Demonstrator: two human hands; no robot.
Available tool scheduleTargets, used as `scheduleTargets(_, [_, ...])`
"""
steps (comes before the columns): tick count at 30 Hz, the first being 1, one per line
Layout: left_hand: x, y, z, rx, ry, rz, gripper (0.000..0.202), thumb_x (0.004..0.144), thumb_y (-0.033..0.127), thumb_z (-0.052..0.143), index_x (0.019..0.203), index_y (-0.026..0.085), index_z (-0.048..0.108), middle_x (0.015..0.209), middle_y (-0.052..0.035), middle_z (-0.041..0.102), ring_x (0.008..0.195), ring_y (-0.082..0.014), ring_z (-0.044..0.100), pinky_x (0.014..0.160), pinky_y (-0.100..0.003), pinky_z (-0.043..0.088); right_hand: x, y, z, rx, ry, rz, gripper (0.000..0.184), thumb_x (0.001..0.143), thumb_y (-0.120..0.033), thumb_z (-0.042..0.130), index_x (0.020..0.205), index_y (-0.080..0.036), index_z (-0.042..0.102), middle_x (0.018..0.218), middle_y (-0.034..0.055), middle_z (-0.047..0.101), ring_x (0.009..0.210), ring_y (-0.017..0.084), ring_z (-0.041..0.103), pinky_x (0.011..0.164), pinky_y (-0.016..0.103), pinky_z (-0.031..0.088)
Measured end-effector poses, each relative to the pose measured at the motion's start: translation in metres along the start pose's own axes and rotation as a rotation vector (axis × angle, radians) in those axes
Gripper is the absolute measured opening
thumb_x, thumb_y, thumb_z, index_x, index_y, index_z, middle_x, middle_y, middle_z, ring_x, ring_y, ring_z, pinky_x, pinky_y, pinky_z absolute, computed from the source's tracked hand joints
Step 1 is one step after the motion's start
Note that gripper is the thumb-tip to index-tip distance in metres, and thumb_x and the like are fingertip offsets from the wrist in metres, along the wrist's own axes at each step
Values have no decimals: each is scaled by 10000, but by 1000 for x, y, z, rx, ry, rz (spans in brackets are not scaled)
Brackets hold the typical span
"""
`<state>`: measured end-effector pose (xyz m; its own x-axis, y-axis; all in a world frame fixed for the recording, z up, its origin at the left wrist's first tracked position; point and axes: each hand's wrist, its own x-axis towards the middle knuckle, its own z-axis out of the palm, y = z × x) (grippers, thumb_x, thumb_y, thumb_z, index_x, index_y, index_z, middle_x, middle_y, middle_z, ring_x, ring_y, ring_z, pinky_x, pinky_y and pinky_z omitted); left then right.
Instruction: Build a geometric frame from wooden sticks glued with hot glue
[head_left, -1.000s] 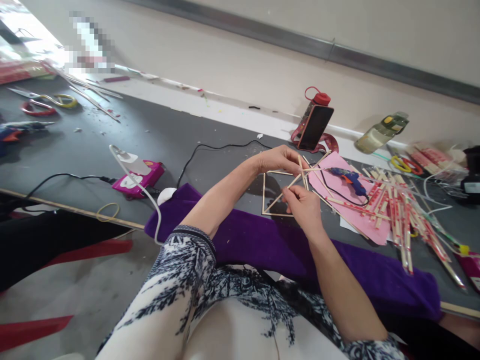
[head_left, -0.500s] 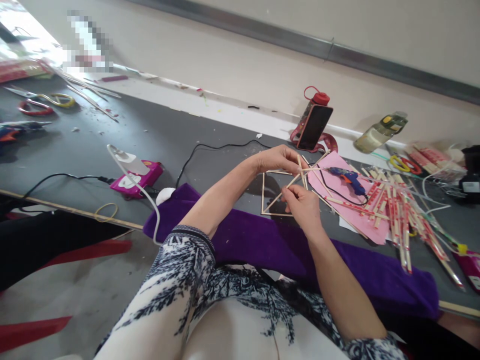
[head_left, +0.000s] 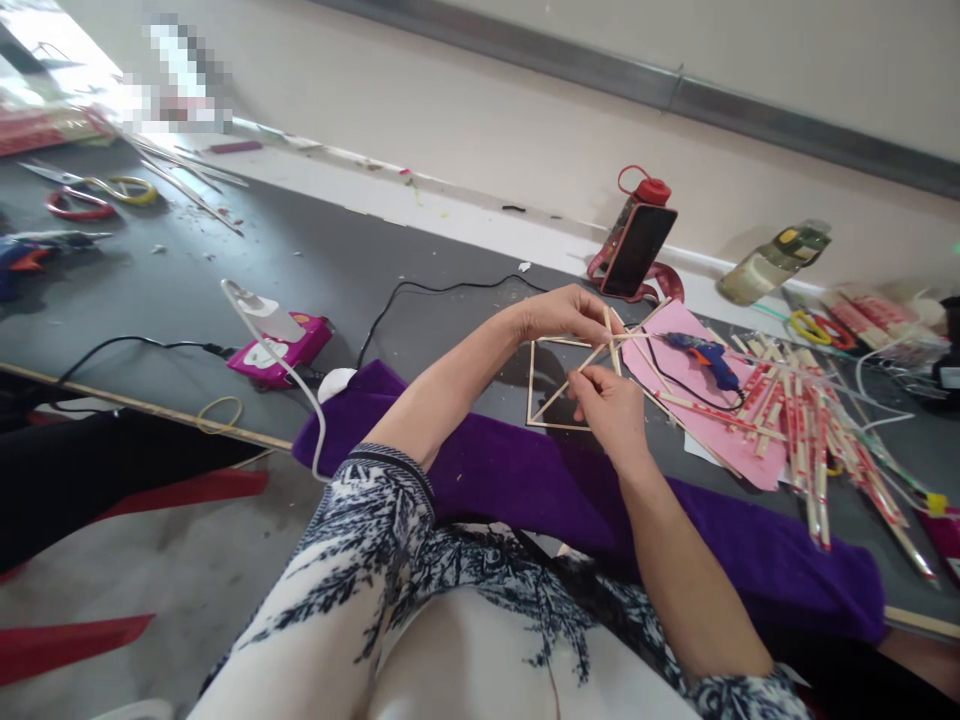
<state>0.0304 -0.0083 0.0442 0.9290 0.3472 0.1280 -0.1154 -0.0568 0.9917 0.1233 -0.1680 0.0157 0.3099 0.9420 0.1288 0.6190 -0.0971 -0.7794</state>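
Observation:
A frame of thin wooden sticks rests on the grey table, with slanted sticks rising and meeting near its right side. My left hand arches over from the far side, its fingertips closed on the sticks where they meet. Nearer to me, my right hand pinches a slanted wooden stick between thumb and fingers. Just right of the hands, a blue glue gun lies on a pink sheet.
Several red-wrapped chopsticks are heaped at the right. A phone leans on a red-capped bottle, beside a green bottle. Purple cloth covers the near edge. A magenta power strip, cords, and scissors are leftward.
The whole scene has shifted slightly to the right in view. Both hands keep their hold on the sticks, with hardly any movement against the frame.

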Motion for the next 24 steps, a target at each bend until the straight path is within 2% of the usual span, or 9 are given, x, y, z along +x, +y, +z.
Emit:
scheduleTargets(6, [2,-4,-2,8,-11,36,148,675,142,750,818,115,773,854,-68,730,731,-94,622,757,-251,479,0,0,1,-9,5,-17,303,864,-417,541,737,-186,691,581,-14,649,433,100,566,506,211,417])
scheduleTargets(11, [3,-5,-3,13,-6,17,166,671,162,763,831,120,772,797,-52,723,699,-86,608,742,-245,474,-1,2,1,-7,3,-34,296,863,-414,541,750,-185,691,580,-14,649,431,104,571,510,216,424])
scheduleTargets(24, [-2,3,2,-21,-11,-2,120,674,141,755,791,118,763,884,-69,735,758,-95,637,784,-250,496,-1,0,1,14,-10,-23,281,873,-398,529,781,-190,693,598,-14,637,465,118,592,513,222,423])
